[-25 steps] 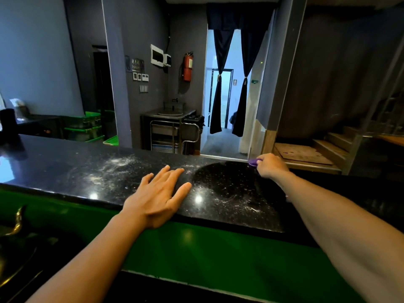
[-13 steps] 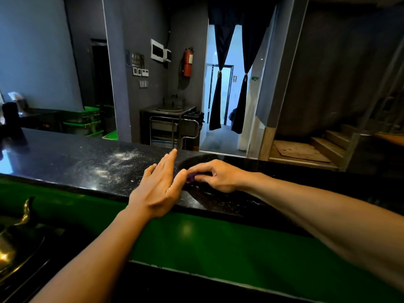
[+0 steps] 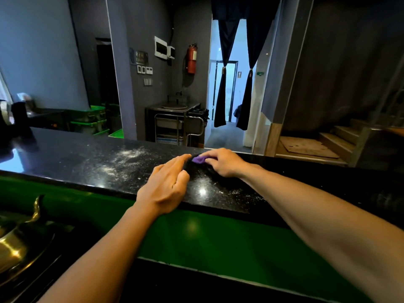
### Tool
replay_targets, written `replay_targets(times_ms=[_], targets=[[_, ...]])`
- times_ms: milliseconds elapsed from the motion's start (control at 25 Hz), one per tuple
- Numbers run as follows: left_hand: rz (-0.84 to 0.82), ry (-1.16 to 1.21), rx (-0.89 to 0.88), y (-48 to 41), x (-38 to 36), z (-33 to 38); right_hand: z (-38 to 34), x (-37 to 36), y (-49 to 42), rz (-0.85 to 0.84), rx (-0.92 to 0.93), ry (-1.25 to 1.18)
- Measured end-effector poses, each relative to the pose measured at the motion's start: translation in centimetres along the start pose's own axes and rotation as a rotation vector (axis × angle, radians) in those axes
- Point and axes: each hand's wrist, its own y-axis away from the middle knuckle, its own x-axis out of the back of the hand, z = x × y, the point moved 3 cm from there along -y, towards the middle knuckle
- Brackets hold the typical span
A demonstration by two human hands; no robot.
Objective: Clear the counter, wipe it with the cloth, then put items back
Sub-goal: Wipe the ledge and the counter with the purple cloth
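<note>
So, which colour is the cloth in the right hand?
Purple; the cloth, gripped by the right hand, shows in the head view.

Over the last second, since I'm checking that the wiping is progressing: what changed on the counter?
The right hand, gripping the purple cloth throughout, swept it leftward across the black counter, ending beside the left hand's fingertips. The left hand stayed flat near the front edge; the white dust to its left remains unwiped.
</note>
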Motion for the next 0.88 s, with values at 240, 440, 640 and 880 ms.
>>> replay_targets(times_ms=[240, 440, 640, 880], targets=[[-0.047, -0.045, 0.001, 0.0, -0.2, -0.6, -4.2, 1.2, 9.1, -0.228, 0.249, -0.207], [-0.125, -0.243, -0.172, 1.0, 0.0, 1.1, 4.8, 8.7, 11.8, 0.245, -0.11, -0.079], [-0.194, -0.34, -0.246, 0.9, -0.2, 1.1, 13.7, 12.2, 18.5, 0.26, -0.701, 0.187], [-0.171, -0.248, -0.227, 0.6, -0.5, 1.5, 2.7, 4.8, 16.5, 0.229, -0.468, 0.066]])
